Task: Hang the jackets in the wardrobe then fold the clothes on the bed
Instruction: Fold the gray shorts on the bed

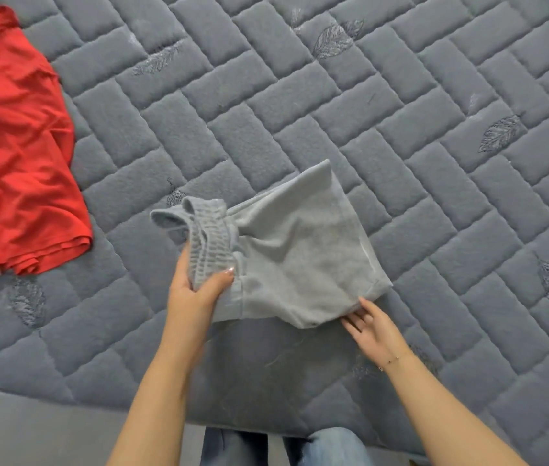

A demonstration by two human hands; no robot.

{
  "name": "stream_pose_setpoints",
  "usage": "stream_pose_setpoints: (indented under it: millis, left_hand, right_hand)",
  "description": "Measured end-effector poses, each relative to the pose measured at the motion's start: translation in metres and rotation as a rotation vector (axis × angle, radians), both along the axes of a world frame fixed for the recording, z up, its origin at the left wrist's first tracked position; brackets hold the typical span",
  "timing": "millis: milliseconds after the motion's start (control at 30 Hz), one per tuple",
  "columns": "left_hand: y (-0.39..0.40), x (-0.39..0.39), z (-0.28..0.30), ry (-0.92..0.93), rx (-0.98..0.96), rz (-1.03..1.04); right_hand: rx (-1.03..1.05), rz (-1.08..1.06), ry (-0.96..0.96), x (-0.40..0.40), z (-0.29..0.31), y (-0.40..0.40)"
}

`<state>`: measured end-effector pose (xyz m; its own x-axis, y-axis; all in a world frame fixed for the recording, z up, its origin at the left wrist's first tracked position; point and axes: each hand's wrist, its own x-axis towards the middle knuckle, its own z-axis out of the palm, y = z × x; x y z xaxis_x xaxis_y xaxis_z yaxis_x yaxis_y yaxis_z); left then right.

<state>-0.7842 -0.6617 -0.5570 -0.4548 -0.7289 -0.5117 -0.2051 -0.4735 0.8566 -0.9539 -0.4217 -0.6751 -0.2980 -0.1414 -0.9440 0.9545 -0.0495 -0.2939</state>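
So the pale grey-blue fleece shorts (300, 250) sit near the middle of the quilted grey bed (401, 112). Left hand (195, 290) has its fingers (222, 279) curled round the ribbed waistband, lifting it. Right hand (372, 326) is flat, fingers straight, touching the near hem corner. A crumpled red shirt (21, 146) lies far left.

Two bare forearms, no sleeves in view. Long pale-polished nails on the left hand (199, 290). Thin gold chain bracelet (389, 362) at the right wrist (small bead or charm on it). Light blue denim jeans (327, 447) below.
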Motion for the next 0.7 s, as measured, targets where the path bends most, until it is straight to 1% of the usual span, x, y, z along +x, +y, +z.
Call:
stream_pose_setpoints:
  millis: [67,167,200,233,267,300,333,367,400,467,533,567,600,667,700]
  left_hand:
    - [0.016,-0.051,-0.004,-0.015,-0.07,-0.157]
    - [0.046,-0.115,-0.031,-0.074,0.021,-0.464]
    - [0.057,-0.127,-0.045,-0.144,0.008,-0.604]
    - [0.066,-0.132,-0.059,-0.259,-0.084,-0.751]
    - [0.074,-0.131,-0.074,-0.407,-0.242,-0.862]
    - [0.08,-0.124,-0.086,-0.527,-0.413,-0.917]
    - [0.087,-0.112,-0.094,-0.591,-0.549,-0.94]
    - [0.096,-0.098,-0.101,-0.625,-0.641,-0.962]
    - [0.104,-0.083,-0.107,-0.663,-0.695,-1.009]
    - [0.12,-0.055,-0.117,-0.775,-0.745,-1.13]
    - [0.128,-0.038,-0.125,-0.88,-0.794,-1.204]
    - [0.131,-0.035,-0.127,-0.898,-0.817,-1.204]
    - [0.132,-0.035,-0.127,-0.871,-0.836,-1.171]
    - [0.134,-0.038,-0.127,-0.769,-0.885,-1.086]
    - [0.136,-0.041,-0.129,-0.746,-0.936,-1.073]
  right_hand:
    - [-0.013,0.022,-0.004,-0.007,0.004,0.003]
    - [-0.027,0.088,0.0,-0.017,0.005,0.009]
    - [-0.029,0.097,-0.004,-0.02,0.004,0.011]
    - [-0.034,0.099,-0.011,-0.023,0.003,0.013]
    - [-0.043,0.096,-0.018,-0.025,0.001,0.015]
    - [-0.055,0.09,-0.024,-0.027,-0.002,0.017]
    - [-0.07,0.09,-0.026,-0.027,-0.004,0.018]
    - [-0.086,0.102,-0.024,-0.028,-0.007,0.019]
    - [-0.099,0.124,-0.016,-0.029,-0.009,0.018]
    - [-0.104,0.166,0.011,-0.03,-0.012,0.015]
    - [-0.079,0.193,0.051,-0.03,-0.015,0.011]
    - [-0.048,0.198,0.076,-0.03,-0.015,0.009]
    - [-0.008,0.197,0.103,-0.03,-0.015,0.008]
    - [0.073,0.184,0.156,-0.032,-0.014,0.007]
    - [0.105,0.175,0.175,-0.033,-0.013,0.006]
